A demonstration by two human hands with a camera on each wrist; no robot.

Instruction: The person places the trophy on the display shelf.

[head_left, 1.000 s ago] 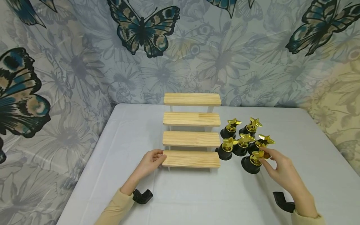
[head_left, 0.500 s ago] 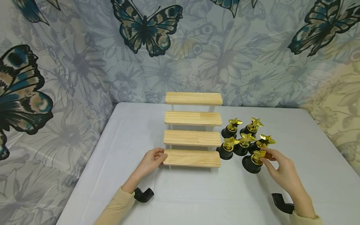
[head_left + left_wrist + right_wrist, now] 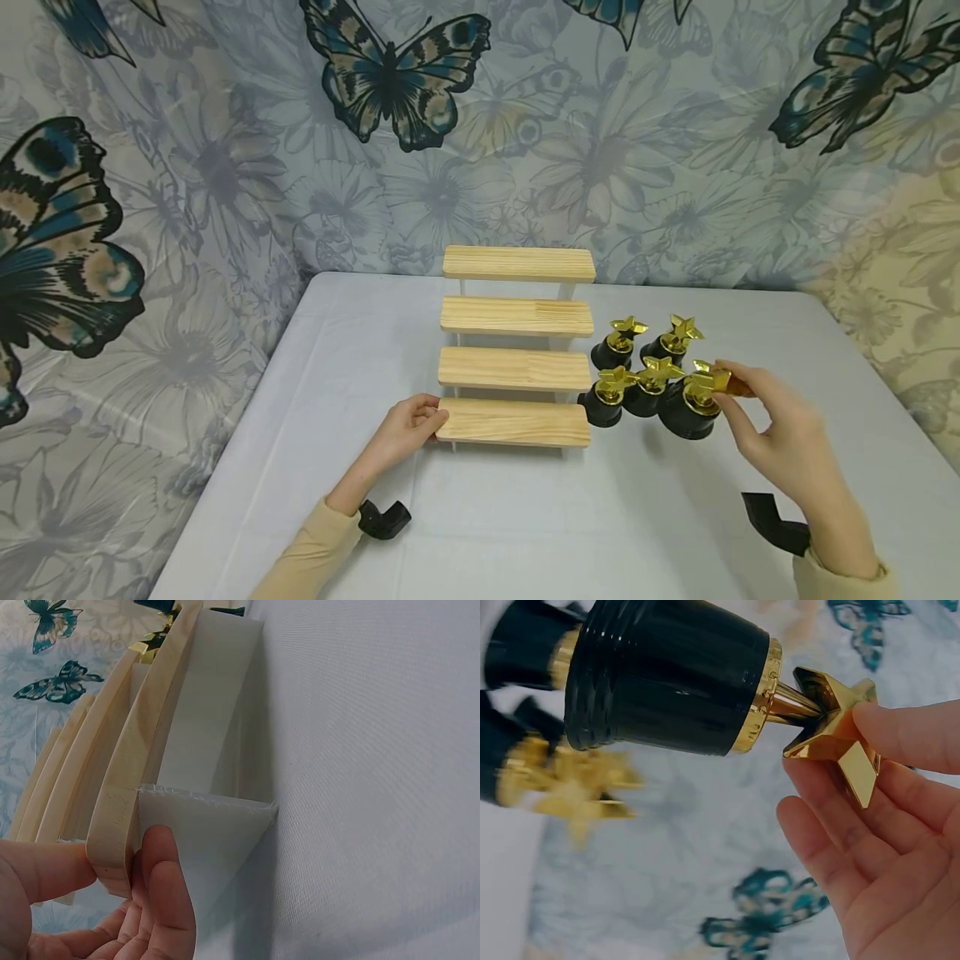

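A tiered display stand with light wooden shelves (image 3: 516, 422) stands on the table. My left hand (image 3: 403, 430) pinches the left end of its lowest shelf; in the left wrist view the thumb lies above the board (image 3: 116, 817) and fingers curl below. To the right of the stand, my right hand (image 3: 787, 437) grips a star trophy (image 3: 686, 418) by its gold star. The right wrist view shows thumb and fingers around that star (image 3: 832, 724), with the black base (image 3: 667, 679) free. The held trophy partly hides another behind it. Several similar trophies (image 3: 602, 404) stand close by.
The table has a white cloth (image 3: 487, 525). Behind it hangs a fabric backdrop with butterflies (image 3: 390, 75). A black curved piece is at each wrist, left piece (image 3: 384, 520) and right piece (image 3: 776, 525).
My right hand has moved the gripped trophy up and slightly right in the head view, bringing it in front of a neighbouring one. The left hand keeps its hold on the shelf.
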